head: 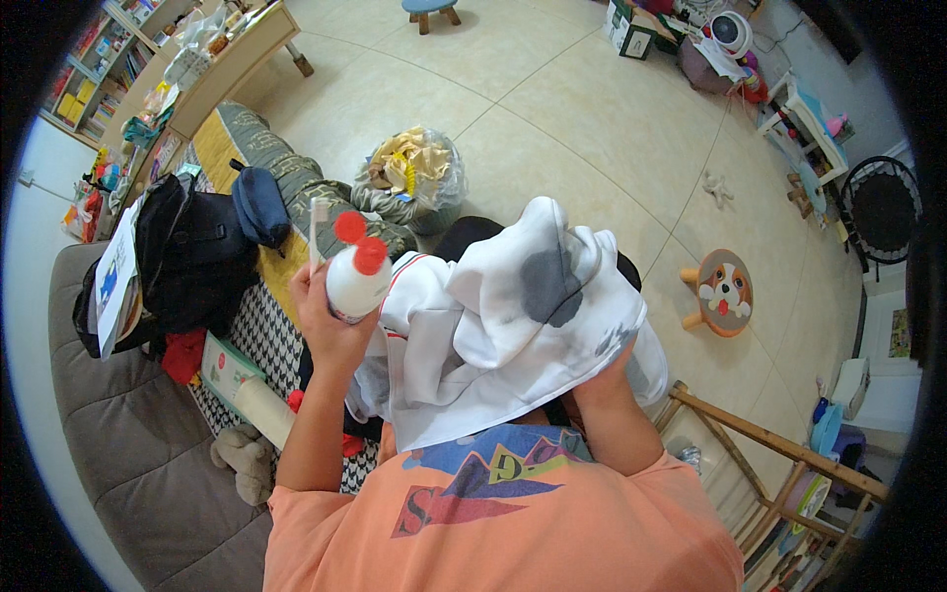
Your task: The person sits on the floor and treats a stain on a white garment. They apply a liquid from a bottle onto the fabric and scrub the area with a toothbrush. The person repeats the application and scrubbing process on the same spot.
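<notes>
My left hand (329, 329) grips a white plastic bottle (359, 288) and, beside it, a white toothbrush (317, 233) with its bristles upward. Two round red parts of the bottle's cap (371, 256) show at its top, apparently a lid swung back. Across my lap lies a white garment (488, 318) with large dark grey smudges (551, 288) and a striped trim. My right hand (608, 374) holds the garment's right edge from below. Cloth hides most of those fingers. The bottle is just left of the garment, close to its striped part.
A bin (414, 174) lined with a plastic bag stands beyond my knees. Left on the sofa (111, 414) are a black backpack (196, 251), a blue pouch (260, 203), a paper roll (266, 411) and a plush toy (244, 462). A dog-face stool (726, 292) and wooden rack (784, 436) stand right.
</notes>
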